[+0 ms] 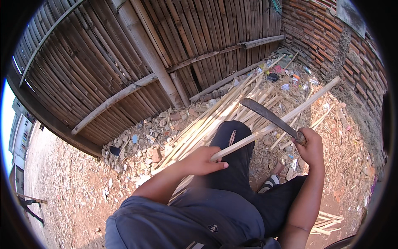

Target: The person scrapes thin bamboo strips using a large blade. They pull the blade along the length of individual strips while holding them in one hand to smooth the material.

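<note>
My left hand (204, 160) is closed around the near end of a long pale wooden strip (306, 103), which slants up and away to the right across my raised knee. In my right hand (310, 146) is the handle of a machete (265, 112) with a dark, curved blade. The blade crosses over the strip and points to the far left, its tip beyond the strip. Whether the blade's edge touches the wood I cannot tell. Beyond my knee lies a heap of similar pale strips (207, 126) on the ground.
A bamboo slat wall (95, 62) with thick poles stands ahead. A brick wall (323, 33) rises at the far right. Rubble (153, 135) and litter cover the ground along the wall's foot. Short pale pieces (325, 224) lie at the lower right, beside my leg.
</note>
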Motion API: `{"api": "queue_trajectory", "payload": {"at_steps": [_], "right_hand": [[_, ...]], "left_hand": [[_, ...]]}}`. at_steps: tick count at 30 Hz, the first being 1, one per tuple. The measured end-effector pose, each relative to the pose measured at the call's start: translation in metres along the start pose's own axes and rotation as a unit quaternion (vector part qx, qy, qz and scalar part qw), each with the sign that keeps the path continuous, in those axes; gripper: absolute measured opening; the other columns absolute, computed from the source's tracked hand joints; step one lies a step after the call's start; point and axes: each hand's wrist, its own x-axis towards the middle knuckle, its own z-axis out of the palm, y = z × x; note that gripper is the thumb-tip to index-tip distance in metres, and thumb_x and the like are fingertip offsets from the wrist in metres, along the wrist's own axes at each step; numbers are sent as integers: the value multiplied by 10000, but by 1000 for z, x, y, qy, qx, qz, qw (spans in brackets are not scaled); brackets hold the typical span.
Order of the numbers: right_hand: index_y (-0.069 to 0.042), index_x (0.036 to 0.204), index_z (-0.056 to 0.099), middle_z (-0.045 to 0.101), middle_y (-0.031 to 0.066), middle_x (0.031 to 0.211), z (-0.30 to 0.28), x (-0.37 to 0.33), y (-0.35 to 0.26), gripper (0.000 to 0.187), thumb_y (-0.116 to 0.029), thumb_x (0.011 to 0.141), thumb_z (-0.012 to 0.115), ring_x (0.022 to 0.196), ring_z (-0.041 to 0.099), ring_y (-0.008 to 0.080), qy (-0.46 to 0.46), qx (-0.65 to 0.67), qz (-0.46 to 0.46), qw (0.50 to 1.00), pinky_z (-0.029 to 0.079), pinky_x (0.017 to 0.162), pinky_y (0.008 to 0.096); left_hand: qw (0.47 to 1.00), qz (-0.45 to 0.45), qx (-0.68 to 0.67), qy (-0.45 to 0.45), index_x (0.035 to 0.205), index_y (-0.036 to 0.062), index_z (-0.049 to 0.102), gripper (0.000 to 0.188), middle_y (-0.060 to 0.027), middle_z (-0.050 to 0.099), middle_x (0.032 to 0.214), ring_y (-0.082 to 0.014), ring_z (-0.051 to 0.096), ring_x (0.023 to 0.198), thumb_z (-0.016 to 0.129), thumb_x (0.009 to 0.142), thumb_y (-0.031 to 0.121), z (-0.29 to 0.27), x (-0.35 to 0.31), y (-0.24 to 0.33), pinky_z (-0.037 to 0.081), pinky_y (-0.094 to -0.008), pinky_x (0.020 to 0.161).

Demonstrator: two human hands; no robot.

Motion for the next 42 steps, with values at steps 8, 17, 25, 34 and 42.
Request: {"api": "queue_trajectory", "payload": {"at_steps": [8, 17, 25, 34, 42], "right_hand": [[6, 1084, 697, 709, 203, 926, -4, 3, 15, 302, -140, 855, 829, 860, 696, 344, 29, 71, 128, 989, 530, 794, 417], [-19, 1306, 653, 708, 59, 1037, 22, 13, 10, 464, -204, 914, 816, 633, 561, 72, -30, 491, 171, 854, 436, 567, 228], [-84, 1054, 585, 672, 198, 1379, 35, 34, 4, 288, -259, 953, 791, 616, 546, 87, 30, 588, 111, 801, 470, 585, 247], [-76, 1057, 621, 687, 202, 1320, 42, 47, -9, 258, -223, 936, 795, 638, 569, 103, 44, 590, 143, 793, 491, 610, 263], [-60, 1075, 665, 709, 188, 1265, 44, 22, 1, 265, -212, 917, 814, 656, 588, 106, 20, 564, 151, 812, 500, 614, 260]], "left_hand": [[999, 4, -41, 9, 943, 46, 656, 441, -101, 664, 732, -206, 669, 707, 782, 952, 468, 8, 0, -10, 518, -360, 668], [999, 7, -40, -16, 987, 43, 666, 430, -102, 698, 820, -210, 693, 774, 774, 960, 459, 26, 2, 2, 532, -365, 712], [999, 17, -38, 20, 1007, 35, 672, 447, -148, 707, 827, -270, 713, 775, 767, 955, 468, 33, -3, -10, 537, -397, 722], [996, -61, -16, -69, 1145, 46, 696, 473, -159, 729, 1068, -305, 724, 1009, 762, 944, 468, 21, -10, 1, 554, -423, 894], [993, 49, 17, 109, 1246, -42, 629, 631, -158, 703, 1041, -226, 714, 857, 812, 907, 459, 20, 19, 9, 593, -366, 748]]}}
